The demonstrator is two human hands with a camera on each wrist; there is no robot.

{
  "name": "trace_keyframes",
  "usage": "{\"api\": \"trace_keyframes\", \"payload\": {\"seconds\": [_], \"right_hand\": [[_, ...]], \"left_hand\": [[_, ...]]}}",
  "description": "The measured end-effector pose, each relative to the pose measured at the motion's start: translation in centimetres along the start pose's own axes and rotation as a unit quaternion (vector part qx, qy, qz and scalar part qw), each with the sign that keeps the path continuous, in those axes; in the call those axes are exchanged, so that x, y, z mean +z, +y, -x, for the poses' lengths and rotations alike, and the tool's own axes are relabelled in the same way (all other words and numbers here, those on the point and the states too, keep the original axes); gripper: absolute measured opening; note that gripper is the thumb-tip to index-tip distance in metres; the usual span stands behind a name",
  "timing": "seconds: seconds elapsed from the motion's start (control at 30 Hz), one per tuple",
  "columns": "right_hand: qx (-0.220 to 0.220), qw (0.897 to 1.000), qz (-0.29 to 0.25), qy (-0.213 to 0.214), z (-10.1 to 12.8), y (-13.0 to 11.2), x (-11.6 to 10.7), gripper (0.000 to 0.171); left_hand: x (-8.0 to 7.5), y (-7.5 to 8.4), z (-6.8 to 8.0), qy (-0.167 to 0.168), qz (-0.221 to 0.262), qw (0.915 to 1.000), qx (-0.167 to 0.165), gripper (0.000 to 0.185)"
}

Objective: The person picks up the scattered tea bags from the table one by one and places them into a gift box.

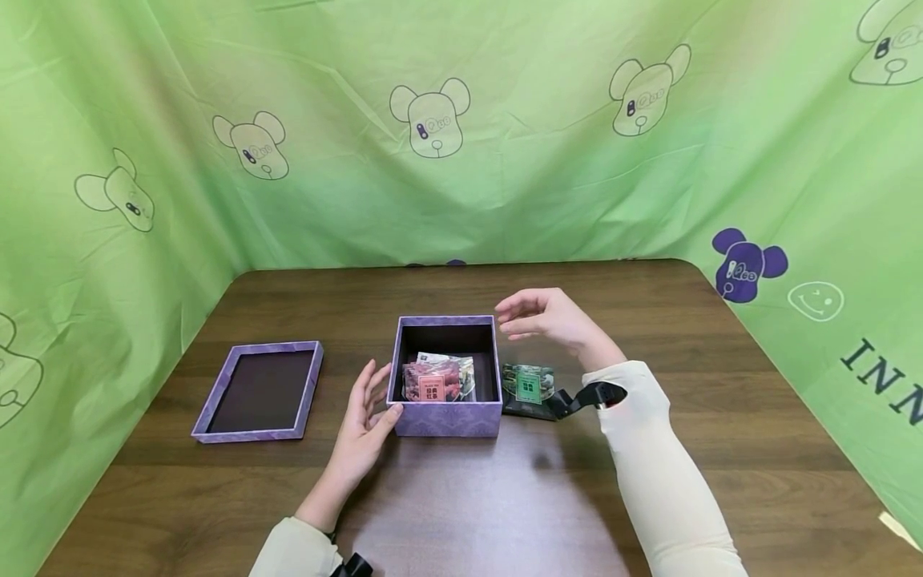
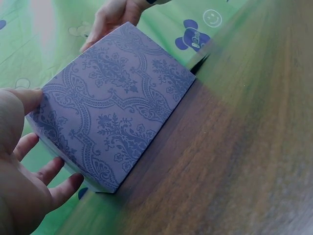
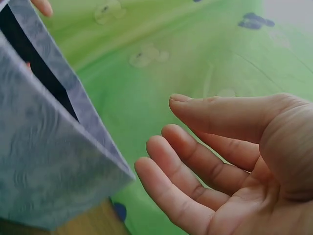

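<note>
A purple patterned box (image 1: pixel 449 420) stands on the table with its top uncovered. Inside it lie a pink-labelled tea packet (image 1: pixel 433 387) and a paler packet (image 1: pixel 467 370) partly behind that one. My left hand (image 1: pixel 360 429) is at the box's left side, its thumb touching the front left corner and its fingers spread along the side wall. Beyond the right rim, my right hand (image 1: pixel 542 320) hovers with loosely bent fingers, and nothing is in it in the right wrist view. A dark packet with a green label (image 1: pixel 529 386) lies on the table right of the box, partly covered by the wrist strap.
The purple-edged lid (image 1: pixel 312 393) lies at the left with its dark inside facing up. The brown wooden table (image 1: pixel 490 505) reaches back to a green curtain (image 1: pixel 433 208) printed with bear heads.
</note>
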State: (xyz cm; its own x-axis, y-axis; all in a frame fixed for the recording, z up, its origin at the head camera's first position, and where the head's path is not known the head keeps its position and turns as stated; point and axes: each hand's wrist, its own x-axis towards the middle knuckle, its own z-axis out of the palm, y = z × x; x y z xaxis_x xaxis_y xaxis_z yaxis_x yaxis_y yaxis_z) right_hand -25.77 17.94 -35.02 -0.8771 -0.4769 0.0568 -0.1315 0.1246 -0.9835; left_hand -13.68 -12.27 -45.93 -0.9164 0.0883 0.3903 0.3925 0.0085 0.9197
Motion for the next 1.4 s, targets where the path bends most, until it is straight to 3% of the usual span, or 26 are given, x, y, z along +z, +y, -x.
{"api": "trace_keyframes", "payload": {"seconds": [0.23,0.5,0.83,1.1,1.3,1.4], "right_hand": [[0.036,0.999,0.018,0.016,1.3,2.2,-1.8,0.033],[0.089,0.995,0.054,0.005,2.4,5.2,-3.2,0.048],[0.125,0.987,0.096,0.013,3.2,7.3,-3.5,0.05],[0.114,0.981,0.155,0.017,3.3,8.1,-2.7,0.055],[0.098,0.976,0.194,-0.006,3.1,8.3,-2.3,0.061],[0.088,0.967,0.238,-0.021,3.1,8.3,-2.1,0.063]], "left_hand": [[0.0,0.0,0.1,-0.001,-0.002,1.0,0.0,0.071],[0.0,0.1,0.0,0.0,0.003,1.0,-0.001,0.071],[0.0,0.1,0.0,0.002,0.005,1.0,-0.005,0.071],[0.0,0.0,0.0,0.0,0.007,0.9999,-0.008,0.071],[0.0,0.1,0.0,0.0,0.005,0.9999,-0.01,0.071],[-0.1,0.1,0.0,0.0,0.003,0.9999,-0.01,0.071]]}}
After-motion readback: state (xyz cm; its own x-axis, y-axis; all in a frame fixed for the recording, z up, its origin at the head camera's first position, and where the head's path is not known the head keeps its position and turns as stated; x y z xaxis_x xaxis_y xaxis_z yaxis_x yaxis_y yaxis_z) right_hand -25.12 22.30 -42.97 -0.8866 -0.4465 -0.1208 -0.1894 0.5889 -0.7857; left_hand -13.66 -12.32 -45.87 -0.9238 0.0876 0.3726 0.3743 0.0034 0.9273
